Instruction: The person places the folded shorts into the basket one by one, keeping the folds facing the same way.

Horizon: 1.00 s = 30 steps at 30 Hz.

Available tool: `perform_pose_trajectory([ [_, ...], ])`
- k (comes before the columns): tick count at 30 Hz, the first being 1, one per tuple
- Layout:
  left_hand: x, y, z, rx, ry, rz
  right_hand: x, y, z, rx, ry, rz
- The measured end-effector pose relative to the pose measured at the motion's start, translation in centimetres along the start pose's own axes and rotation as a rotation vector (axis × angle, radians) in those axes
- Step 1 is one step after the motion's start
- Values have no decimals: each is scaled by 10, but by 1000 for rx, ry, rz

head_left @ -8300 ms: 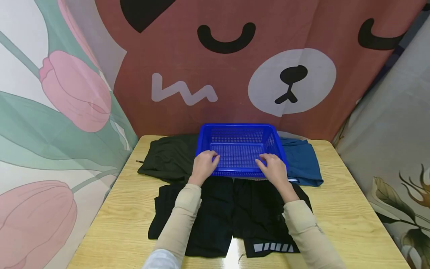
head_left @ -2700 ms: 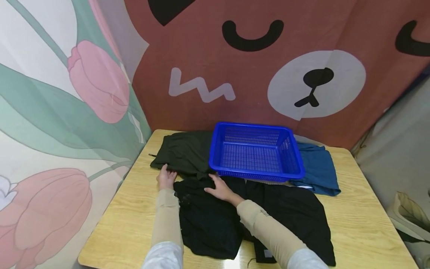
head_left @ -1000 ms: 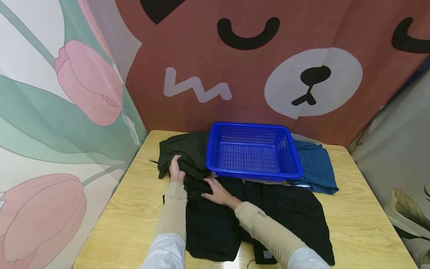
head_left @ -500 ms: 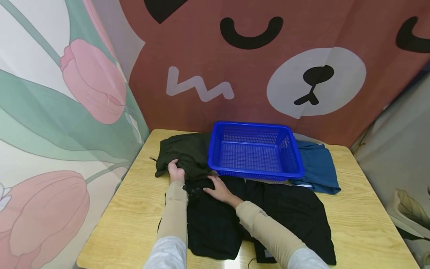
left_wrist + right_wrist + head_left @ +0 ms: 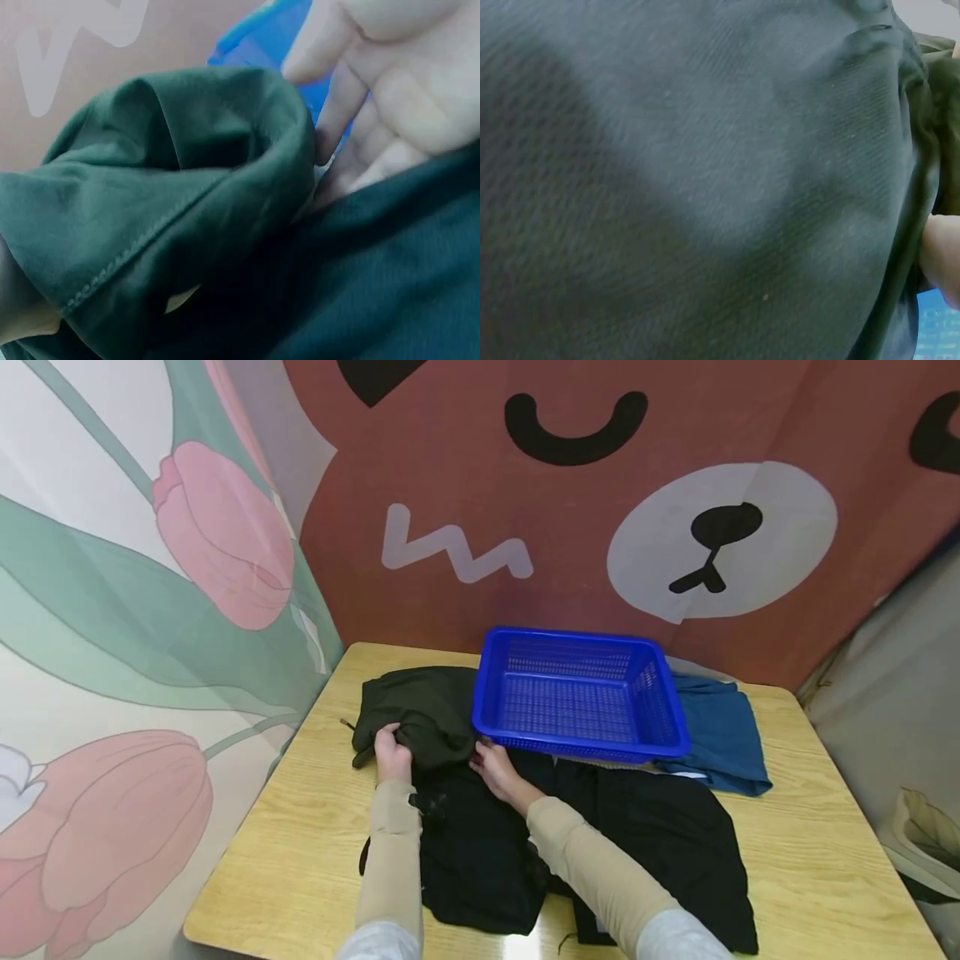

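A dark green garment (image 5: 427, 702) lies bunched at the back left of the table, beside the blue basket. My left hand (image 5: 393, 755) grips its front left part, with the fingers partly hidden in the cloth. In the left wrist view, the cloth stands up in an open fold with a stitched seam. My right hand (image 5: 498, 770) pinches the garment's right edge by the basket's front left corner. Its fingers reach behind that edge in the left wrist view. Green cloth fills most of the right wrist view. Under my forearms lies a black garment (image 5: 480, 860).
The blue mesh basket (image 5: 583, 745) stands at the back of the wooden table (image 5: 277, 860). A blue garment (image 5: 723, 735) sticks out to its right. Another black garment (image 5: 667, 835) lies at the front right. A printed curtain (image 5: 420, 602) hangs behind the table.
Both hands have left the basket's front rim for the dark green garment, which is now bunched and pulled forward. My right fingers have closed in at its edge over the last half second.
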<state>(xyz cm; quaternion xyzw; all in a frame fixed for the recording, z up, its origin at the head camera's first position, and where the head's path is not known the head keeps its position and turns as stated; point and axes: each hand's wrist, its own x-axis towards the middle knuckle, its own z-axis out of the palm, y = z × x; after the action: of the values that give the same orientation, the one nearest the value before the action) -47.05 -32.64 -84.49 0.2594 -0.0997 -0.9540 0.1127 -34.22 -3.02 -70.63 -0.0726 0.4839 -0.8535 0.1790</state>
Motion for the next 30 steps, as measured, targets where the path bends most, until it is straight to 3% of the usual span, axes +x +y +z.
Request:
perform_pose_trajectory([
  [5, -53, 5, 12, 112, -26, 26, -11, -26, 36, 43, 201, 91],
  [7, -69, 7, 14, 144, -37, 40, -8, -27, 38, 74, 288, 134],
  [12, -98, 10, 9, 207, -25, 60, 22, 11, 1, 236, 195, 137],
  [14, -104, 11, 4, 225, -28, 67, 17, 3, 10, 250, 235, 169],
  [17, -100, 12, -9, 205, -56, 65, -32, -64, 68, 227, 336, 211],
  [18, -108, 13, -7, 199, -61, 61, -48, -87, 88, 229, 380, 232],
  [21, -154, 12, 11, 192, -77, 61, -87, -136, 133, 242, 381, 251],
  [24, -227, 11, 46, 223, -88, 86, -88, -134, 137, 231, 314, 283],
  [26, -250, 9, 52, 226, -111, 90, -90, -132, 139, 191, 270, 307],
  [28, -250, 7, 44, 229, -124, 70, -92, -130, 141, 134, 243, 315],
  [30, -231, 4, 25, 224, -141, 42, -93, -128, 143, 104, 228, 305],
])
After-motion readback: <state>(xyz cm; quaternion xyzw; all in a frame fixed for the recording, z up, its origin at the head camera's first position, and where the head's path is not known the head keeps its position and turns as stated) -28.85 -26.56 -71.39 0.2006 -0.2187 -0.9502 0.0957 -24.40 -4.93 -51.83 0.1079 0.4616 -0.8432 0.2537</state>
